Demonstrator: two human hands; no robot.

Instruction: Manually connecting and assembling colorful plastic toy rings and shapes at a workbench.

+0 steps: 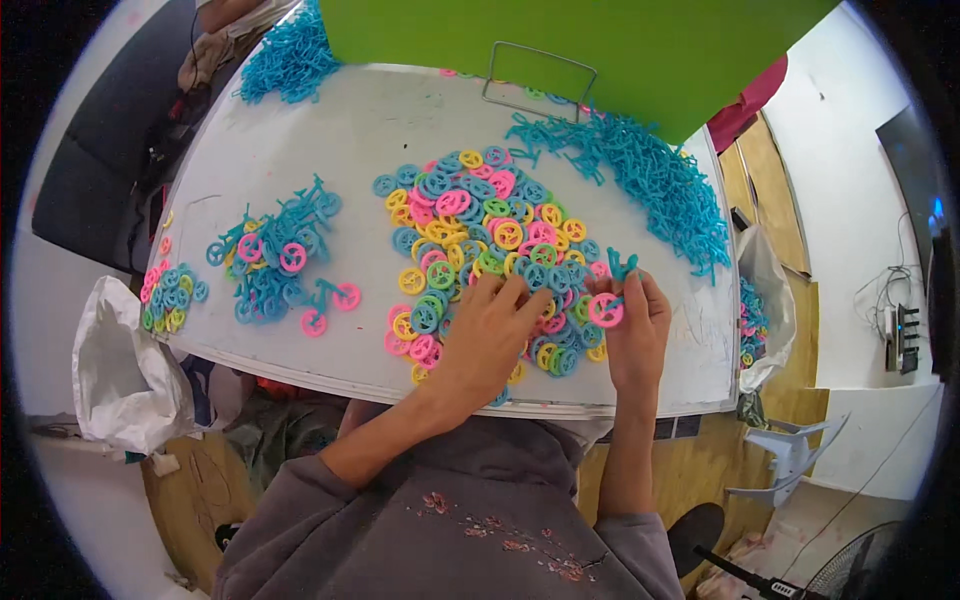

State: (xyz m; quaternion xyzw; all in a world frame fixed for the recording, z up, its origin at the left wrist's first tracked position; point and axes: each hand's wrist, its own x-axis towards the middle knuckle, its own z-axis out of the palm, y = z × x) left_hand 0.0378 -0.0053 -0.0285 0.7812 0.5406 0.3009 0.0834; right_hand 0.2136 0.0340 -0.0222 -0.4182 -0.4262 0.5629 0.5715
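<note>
My right hand (636, 325) pinches a small blue toy bicycle frame (622, 266) upright above the table's right part. One pink wheel (605, 310) sits at the frame's lower end. My left hand (490, 335) reaches down onto the near side of a pile of small plastic wheels (440, 240) in pink, yellow, green and blue. Its fingers are bent and spread among the wheels, and the fingertips are partly hidden, with no wheel visibly gripped. To the left lies a heap of toy bicycles (270, 260), blue frames with wheels on them.
Loose blue frames (660, 190) are heaped at the right back, and another frame heap (290, 60) at the far left. A green panel (560, 50) with a wire stand (540, 75) borders the far side. White sacks (130, 360) hang at both table sides. Another person (225, 40) is at the far left.
</note>
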